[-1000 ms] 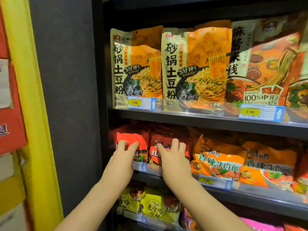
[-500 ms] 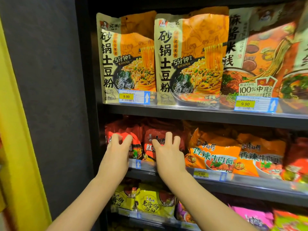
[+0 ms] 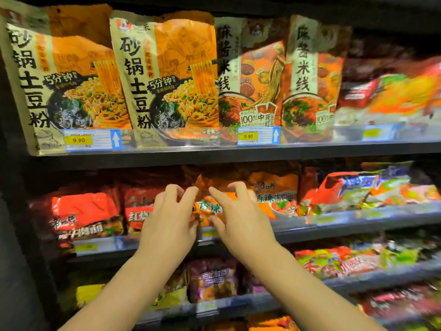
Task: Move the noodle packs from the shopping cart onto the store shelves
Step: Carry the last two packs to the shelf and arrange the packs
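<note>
Both hands reach to the middle shelf (image 3: pixel 358 217), where an orange noodle pack (image 3: pixel 210 206) stands at the front edge, just right of two red packs (image 3: pixel 83 216). The left hand (image 3: pixel 170 218) and the right hand (image 3: pixel 238 216) flank that orange pack with fingers spread and curled, thumbs below; they seem to touch its face without closing on it. The step in hand looks like seating or straightening a pack already on the shelf, and the next move probably calls for pressing it back level with the second orange pack (image 3: pixel 276 197) to its right. Above the middle shelf stand four tall pouches (image 3: pixel 167 77), two of each design. The shopping cart is out of view.
</note>
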Demonstrator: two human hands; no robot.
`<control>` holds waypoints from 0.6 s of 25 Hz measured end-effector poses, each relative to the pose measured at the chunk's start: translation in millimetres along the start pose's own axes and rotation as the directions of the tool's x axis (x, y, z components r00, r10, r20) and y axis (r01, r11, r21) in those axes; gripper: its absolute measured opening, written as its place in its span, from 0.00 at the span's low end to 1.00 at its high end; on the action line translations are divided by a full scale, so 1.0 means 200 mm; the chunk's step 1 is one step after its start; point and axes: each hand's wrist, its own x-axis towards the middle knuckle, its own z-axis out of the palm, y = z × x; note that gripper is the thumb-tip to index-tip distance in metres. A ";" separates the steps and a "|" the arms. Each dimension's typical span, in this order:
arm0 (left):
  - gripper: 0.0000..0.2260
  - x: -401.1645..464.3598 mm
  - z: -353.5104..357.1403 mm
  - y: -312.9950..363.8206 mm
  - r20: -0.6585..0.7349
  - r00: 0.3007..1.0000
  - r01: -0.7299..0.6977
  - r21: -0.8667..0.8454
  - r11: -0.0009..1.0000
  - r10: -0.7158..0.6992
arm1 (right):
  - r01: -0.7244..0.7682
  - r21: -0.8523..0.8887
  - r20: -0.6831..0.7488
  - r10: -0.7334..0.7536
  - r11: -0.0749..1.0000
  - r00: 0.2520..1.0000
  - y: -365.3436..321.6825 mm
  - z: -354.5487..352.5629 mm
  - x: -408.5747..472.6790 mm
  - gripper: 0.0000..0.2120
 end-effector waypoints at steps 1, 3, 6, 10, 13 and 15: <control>0.28 0.02 0.05 0.09 0.013 0.999 -0.035 -0.032 0.999 0.036 | -0.043 -0.024 -0.009 0.042 0.999 0.999 0.10 -0.04 -0.04 0.27; 0.28 0.05 0.14 0.24 0.026 0.996 -0.078 -0.076 0.994 0.080 | -0.123 -0.068 -0.014 0.122 0.990 0.992 0.29 -0.10 -0.10 0.27; 0.29 0.09 0.27 0.50 0.038 0.989 -0.138 -0.108 0.985 0.142 | -0.235 -0.132 -0.031 0.233 0.963 0.972 0.61 -0.19 -0.19 0.29; 0.30 0.16 0.43 0.86 0.031 0.980 -0.193 -0.131 0.972 0.199 | -0.346 -0.199 -0.032 0.347 0.917 0.937 1.06 -0.31 -0.27 0.30; 0.27 0.20 0.54 1.10 0.003 0.959 -0.280 -0.163 0.946 0.284 | -0.387 -0.198 -0.022 0.391 0.901 0.920 1.37 -0.35 -0.31 0.31; 0.26 0.23 0.62 1.29 -0.023 0.937 -0.347 -0.153 0.925 0.348 | -0.392 -0.207 -0.024 0.396 0.897 0.918 1.56 -0.39 -0.32 0.32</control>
